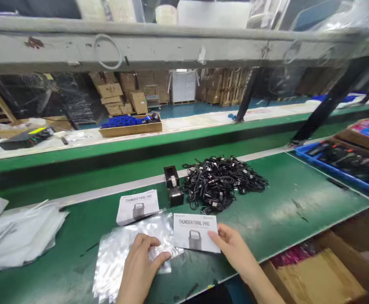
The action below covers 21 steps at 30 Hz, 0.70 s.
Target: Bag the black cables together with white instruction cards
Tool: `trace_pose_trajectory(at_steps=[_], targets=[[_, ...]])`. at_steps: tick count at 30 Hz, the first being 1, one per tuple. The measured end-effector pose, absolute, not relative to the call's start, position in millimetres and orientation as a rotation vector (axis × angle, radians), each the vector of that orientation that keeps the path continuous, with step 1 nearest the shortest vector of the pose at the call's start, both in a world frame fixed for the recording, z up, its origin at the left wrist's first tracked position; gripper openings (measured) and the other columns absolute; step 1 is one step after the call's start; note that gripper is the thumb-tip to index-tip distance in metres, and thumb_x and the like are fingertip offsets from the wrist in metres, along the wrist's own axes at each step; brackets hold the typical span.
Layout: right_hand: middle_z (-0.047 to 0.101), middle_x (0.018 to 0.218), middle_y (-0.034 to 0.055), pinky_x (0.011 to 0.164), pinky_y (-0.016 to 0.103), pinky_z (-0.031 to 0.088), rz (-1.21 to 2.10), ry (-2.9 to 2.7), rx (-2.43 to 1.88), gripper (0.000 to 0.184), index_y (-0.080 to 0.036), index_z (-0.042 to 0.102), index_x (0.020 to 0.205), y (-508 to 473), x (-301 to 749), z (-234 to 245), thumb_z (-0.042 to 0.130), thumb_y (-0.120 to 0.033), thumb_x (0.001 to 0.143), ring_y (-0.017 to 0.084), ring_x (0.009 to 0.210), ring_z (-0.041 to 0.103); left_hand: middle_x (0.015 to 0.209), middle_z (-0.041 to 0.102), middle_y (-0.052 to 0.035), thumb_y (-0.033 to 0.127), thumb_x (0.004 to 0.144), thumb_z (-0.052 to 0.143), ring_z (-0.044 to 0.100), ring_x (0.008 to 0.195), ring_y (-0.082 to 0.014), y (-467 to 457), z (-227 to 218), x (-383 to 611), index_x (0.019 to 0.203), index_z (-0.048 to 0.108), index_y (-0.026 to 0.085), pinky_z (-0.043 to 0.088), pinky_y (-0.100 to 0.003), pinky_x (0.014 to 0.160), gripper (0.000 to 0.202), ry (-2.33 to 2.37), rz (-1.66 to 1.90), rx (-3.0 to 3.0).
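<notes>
- Your right hand [233,247] is pinching the right edge of a Thunder Trail Pro booklet [194,232] between thumb and fingers, near the bench's [276,211] front edge, probably keeping its printed cover flat and facing you.
- Your left hand [142,262] is resting over clear plastic bags [110,264], thumb spread from half-curled fingers, likely steadying those slippery sheets.
- The booklet stack [137,205] is sitting just behind the bags, seemingly for easy reach.
- A black tape dispenser [175,197] and a heap of black cables [221,181] are crowding the space behind your booklet, toward the bench's back edge.
- White bags [20,238] are filling the left end; a blue tray [345,173] is bordering the right.
</notes>
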State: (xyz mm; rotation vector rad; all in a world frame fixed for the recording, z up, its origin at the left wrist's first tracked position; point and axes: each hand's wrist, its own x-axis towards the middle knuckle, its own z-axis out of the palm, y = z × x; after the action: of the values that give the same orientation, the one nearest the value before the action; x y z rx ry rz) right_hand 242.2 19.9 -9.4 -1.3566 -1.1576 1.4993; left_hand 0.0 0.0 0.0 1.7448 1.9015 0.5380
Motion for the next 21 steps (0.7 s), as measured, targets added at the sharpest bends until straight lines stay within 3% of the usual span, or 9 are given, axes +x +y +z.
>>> trace_pose_trajectory(at_steps=[9, 15, 21], targets=[[0.067, 0.083, 0.0053, 0.069, 0.029, 0.047, 1.53, -1.073, -1.3, 0.032, -0.015, 0.06, 0.089, 14, 239, -7, 0.06, -0.043, 0.074, 0.019, 0.075, 0.061, 0.077, 0.054, -0.0019, 0.043, 0.078, 0.048, 0.056, 0.077, -0.0208, 1, -2, 6, 0.066, 0.061, 0.023, 0.042, -0.032, 0.069, 0.027, 1.914, 0.528, 1.799], [0.065, 0.073, 0.0039, 0.049, 0.023, 0.045, 1.497, -0.987, -1.332, 0.033, -0.015, 0.057, 0.079, 11, 223, -8, 0.061, -0.047, 0.071, 0.016, 0.062, 0.056, 0.08, 0.052, -0.0013, 0.045, 0.083, 0.037, 0.055, 0.073, -0.018, -4, 1, 5, 0.069, 0.06, 0.022, 0.041, -0.03, 0.067, 0.036, 1.882, 0.541, 1.817], [0.061, 0.067, 0.0024, 0.047, 0.023, 0.045, 1.445, -0.98, -1.306, 0.032, -0.016, 0.052, 0.074, 5, 207, -13, 0.059, -0.047, 0.072, 0.014, 0.057, 0.053, 0.081, 0.051, -0.0002, 0.044, 0.085, 0.033, 0.054, 0.071, -0.0164, -9, -2, 8, 0.066, 0.056, 0.022, 0.039, -0.03, 0.067, 0.037, 1.89, 0.584, 1.807]])
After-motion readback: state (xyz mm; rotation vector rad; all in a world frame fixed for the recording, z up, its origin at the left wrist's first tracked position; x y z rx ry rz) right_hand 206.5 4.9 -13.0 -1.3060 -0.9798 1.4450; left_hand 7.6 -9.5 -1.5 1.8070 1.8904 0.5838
